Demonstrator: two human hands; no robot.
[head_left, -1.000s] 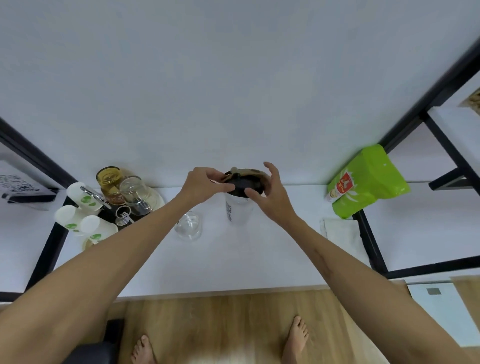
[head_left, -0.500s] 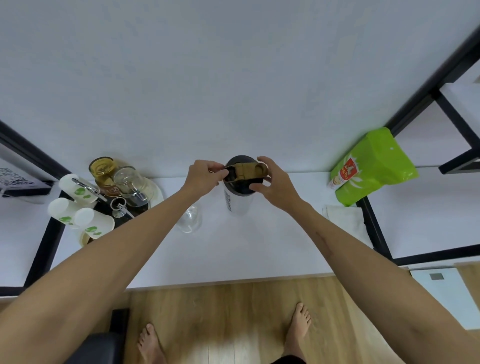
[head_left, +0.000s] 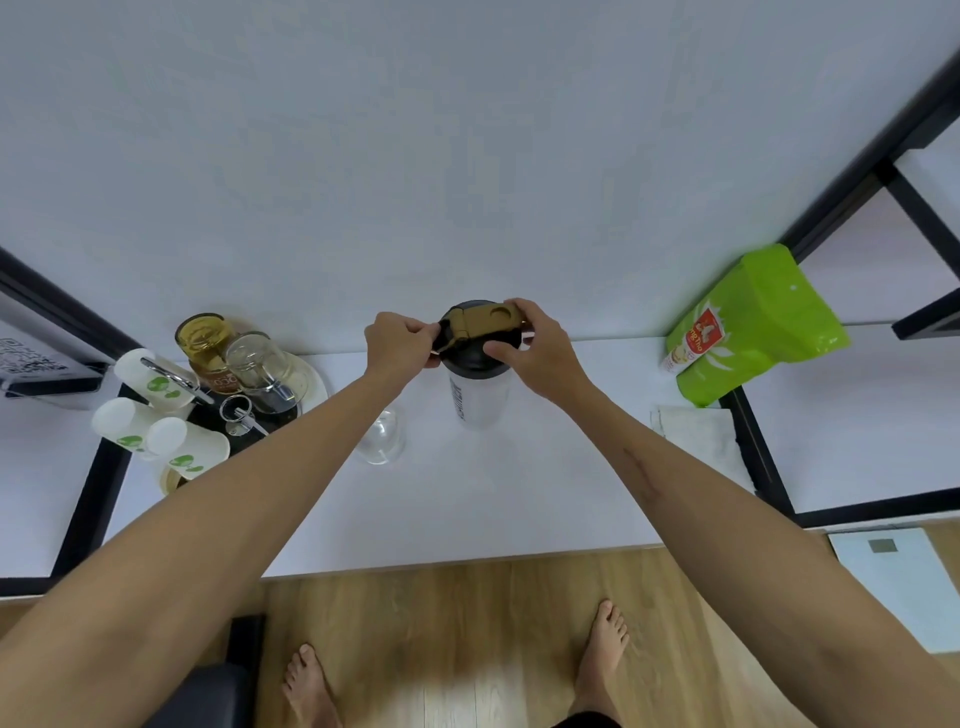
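A translucent shaker bottle (head_left: 480, 402) with a black lid (head_left: 470, 358) stands upright on the white table (head_left: 467, 509) near the wall. A tan flip cap (head_left: 483, 319) sits on the lid. My left hand (head_left: 397, 340) pinches the cap's left end with curled fingers. My right hand (head_left: 537, 345) grips the cap's right end and the lid rim, thumb on the lid. A clear drinking glass (head_left: 379, 436) stands just left of the bottle, partly behind my left forearm.
A black tray (head_left: 270, 415) at the left holds a glass mug, an amber jar (head_left: 205, 343) and a spoon; white paper cups (head_left: 156, 384) lie beside it. A green pouch (head_left: 748, 327) leans at the right, a folded cloth (head_left: 696, 431) before it. Black shelf frames flank the table.
The flip cap's top now faces me more, and both hands have shifted slightly around it. The view has tilted a little; the bottle stays in place.
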